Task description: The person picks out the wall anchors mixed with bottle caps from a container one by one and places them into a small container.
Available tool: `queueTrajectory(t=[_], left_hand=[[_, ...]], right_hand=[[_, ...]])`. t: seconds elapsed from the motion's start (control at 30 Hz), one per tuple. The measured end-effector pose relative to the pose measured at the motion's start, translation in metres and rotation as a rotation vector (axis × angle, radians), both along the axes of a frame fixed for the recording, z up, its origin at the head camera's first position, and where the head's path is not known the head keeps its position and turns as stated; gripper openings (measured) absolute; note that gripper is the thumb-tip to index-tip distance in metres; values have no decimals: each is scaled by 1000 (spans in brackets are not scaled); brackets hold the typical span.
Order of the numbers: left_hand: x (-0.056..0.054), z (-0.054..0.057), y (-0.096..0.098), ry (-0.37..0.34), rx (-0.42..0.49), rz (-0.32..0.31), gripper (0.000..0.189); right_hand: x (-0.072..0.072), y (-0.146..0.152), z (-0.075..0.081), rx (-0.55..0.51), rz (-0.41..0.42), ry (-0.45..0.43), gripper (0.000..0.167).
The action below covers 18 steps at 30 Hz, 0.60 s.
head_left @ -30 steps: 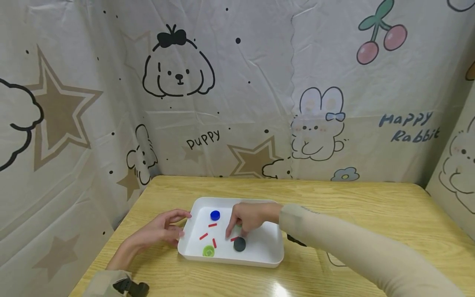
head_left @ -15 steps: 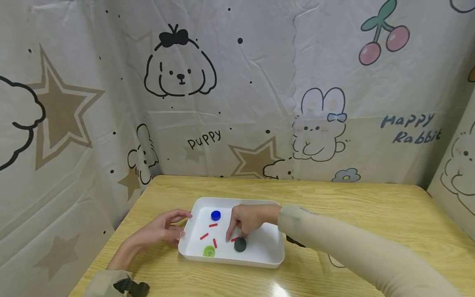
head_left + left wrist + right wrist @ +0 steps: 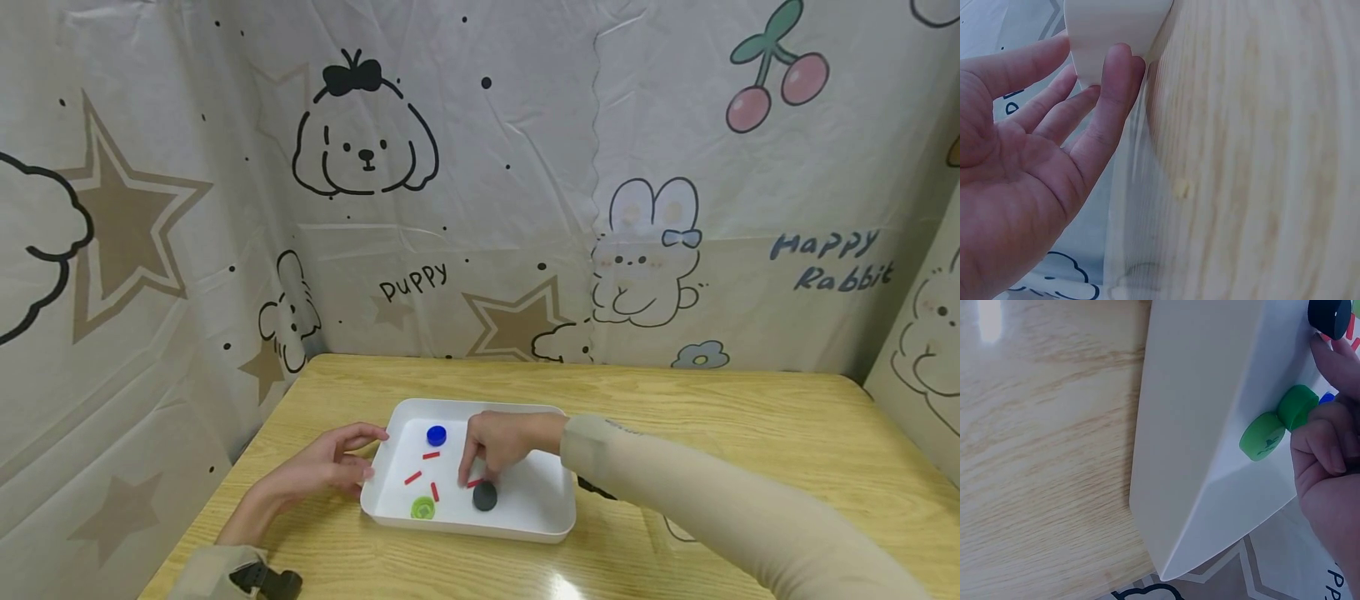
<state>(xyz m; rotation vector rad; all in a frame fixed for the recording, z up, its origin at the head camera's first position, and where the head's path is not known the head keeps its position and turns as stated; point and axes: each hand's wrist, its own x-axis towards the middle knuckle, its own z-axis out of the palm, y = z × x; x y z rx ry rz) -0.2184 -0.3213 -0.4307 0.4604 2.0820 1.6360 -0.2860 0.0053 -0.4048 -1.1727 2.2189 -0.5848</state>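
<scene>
Against the left end of a white tray (image 3: 525, 529), my left hand (image 3: 318, 467) rests its fingertips and thumb, its fingers fairly straight; the left wrist view shows them touching the tray's wall (image 3: 1107, 28). Inside the tray, my right hand (image 3: 502, 437) reaches down, index finger and thumb about a short red stick (image 3: 475, 483) that it seems to pinch; the other fingers are curled. Right beside it is a black bottle cap (image 3: 485, 497). Two green caps (image 3: 1263, 436), under the right hand, appear in the right wrist view but are hidden in the head view.
Also in the tray are a blue cap (image 3: 437, 436), a light green cap (image 3: 423, 507) and several red sticks (image 3: 413, 477), lying to the left of the right hand. The wooden table (image 3: 675, 400) ends at a printed cloth (image 3: 480, 208) behind.
The right index fingertip has shifted very slightly near the red stick. Otherwise the hands, tray and caps stay as they were; the view itself drifts a little.
</scene>
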Motion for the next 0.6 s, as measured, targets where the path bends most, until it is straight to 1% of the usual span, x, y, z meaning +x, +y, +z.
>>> queueTrajectory(t=[0.2,0.4,0.5,0.6], left_hand=[[0,0,0,2,13,-6,60],[1,0,-1,7,11,-5,59],[1,0,0,12,8,-3,59],[1,1,-1,12,9,-2,60]], right_hand=[[1,-3,0,-29,-13,44,29],[0,-8,-4,-27,-39,133,19],[-1,-9,-4,-27,-49,143,19],[-1,-9,-3,-36,-44,131,16]])
